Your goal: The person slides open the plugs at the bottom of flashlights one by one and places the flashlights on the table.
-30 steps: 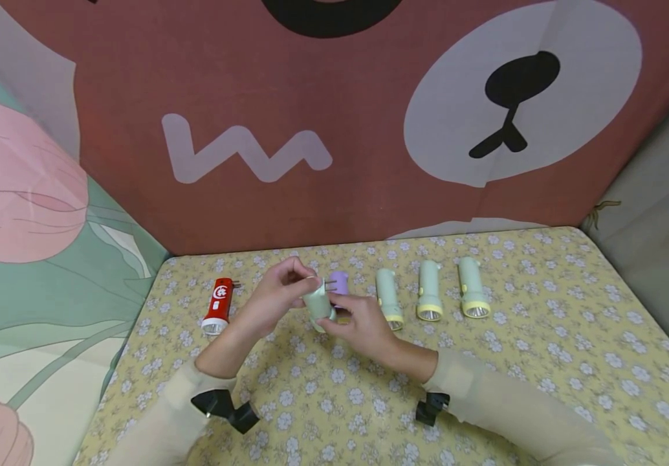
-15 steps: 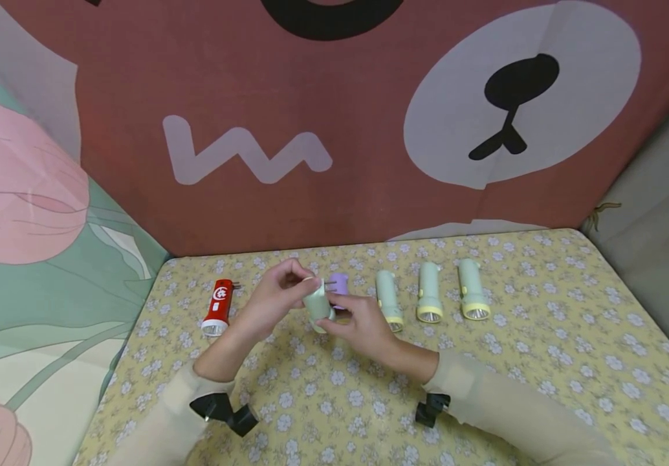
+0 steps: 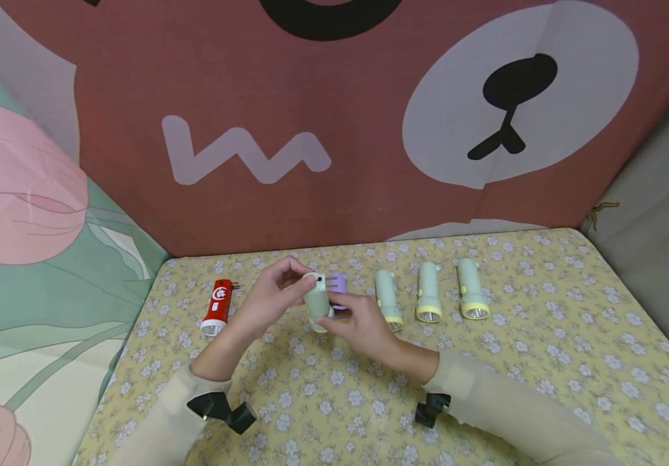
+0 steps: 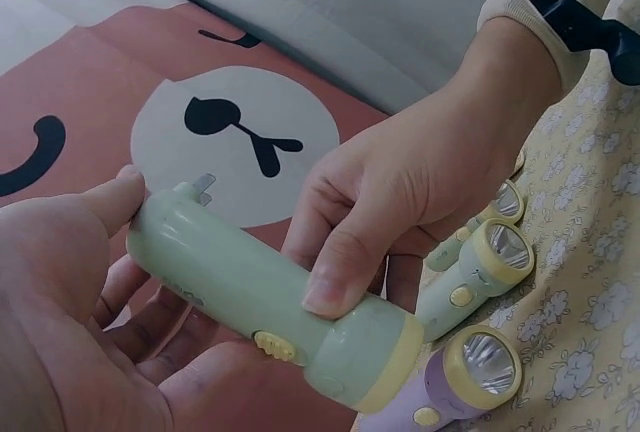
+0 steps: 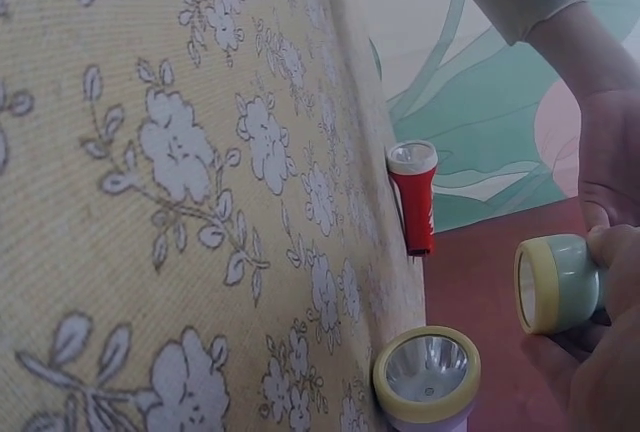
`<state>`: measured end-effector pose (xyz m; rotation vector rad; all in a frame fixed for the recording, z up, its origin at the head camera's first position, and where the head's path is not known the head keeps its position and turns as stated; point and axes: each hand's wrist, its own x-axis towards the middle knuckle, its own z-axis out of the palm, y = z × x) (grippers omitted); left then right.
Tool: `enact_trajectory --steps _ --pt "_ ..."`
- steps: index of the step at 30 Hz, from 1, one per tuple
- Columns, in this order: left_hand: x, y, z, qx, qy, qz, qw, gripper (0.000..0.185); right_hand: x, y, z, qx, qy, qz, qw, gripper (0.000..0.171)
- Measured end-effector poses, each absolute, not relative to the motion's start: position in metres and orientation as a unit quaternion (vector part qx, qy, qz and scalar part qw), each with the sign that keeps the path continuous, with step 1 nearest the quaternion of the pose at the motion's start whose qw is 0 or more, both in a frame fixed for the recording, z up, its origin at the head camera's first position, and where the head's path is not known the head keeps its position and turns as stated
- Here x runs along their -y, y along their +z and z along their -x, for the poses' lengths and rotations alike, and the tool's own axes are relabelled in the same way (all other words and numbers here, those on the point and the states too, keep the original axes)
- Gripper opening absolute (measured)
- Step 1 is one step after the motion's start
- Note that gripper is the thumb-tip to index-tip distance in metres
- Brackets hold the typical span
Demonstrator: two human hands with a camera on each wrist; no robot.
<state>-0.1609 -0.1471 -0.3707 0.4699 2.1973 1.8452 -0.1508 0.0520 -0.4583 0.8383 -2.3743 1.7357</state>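
Note:
A pale green flashlight [image 3: 316, 305] with a yellow head rim is held up over the table between both hands. My left hand [image 3: 272, 294] grips its tail end, thumb at the end beside the metal plug prongs [image 4: 206, 188]. My right hand [image 3: 363, 323] pinches it near the head, with the thumb [image 4: 335, 277] on the body. A yellow slide switch [image 4: 276, 347] shows on its side. Just behind it lies a purple flashlight [image 3: 339, 285], partly hidden by the right hand. In the right wrist view the held flashlight's yellow rim [image 5: 540, 285] faces left.
Several pale green flashlights [image 3: 428, 291] lie in a row to the right. A red flashlight [image 3: 219, 304] with a white head lies at the left. The flowered yellow cloth [image 3: 334, 401] covers the table. A printed cloth wall [image 3: 358, 207] stands behind.
The held flashlight has turned slightly, so a dark spot now shows at its tail end. Both hands keep their hold in nearly the same place.

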Motion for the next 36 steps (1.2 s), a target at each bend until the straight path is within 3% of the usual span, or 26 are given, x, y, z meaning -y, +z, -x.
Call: enact_trajectory --steps 24,36 --pt "0.158 -0.387 0.164 -0.750 0.610 -0.248 0.055 0.046 -0.053 -0.447 0.148 0.769 0.593 -0.239 0.010 0.035" --pt "0.154 -0.391 0.163 -0.745 0.617 -0.250 0.027 0.044 -0.054 -0.445 0.148 0.766 0.600 -0.231 0.000 0.035"
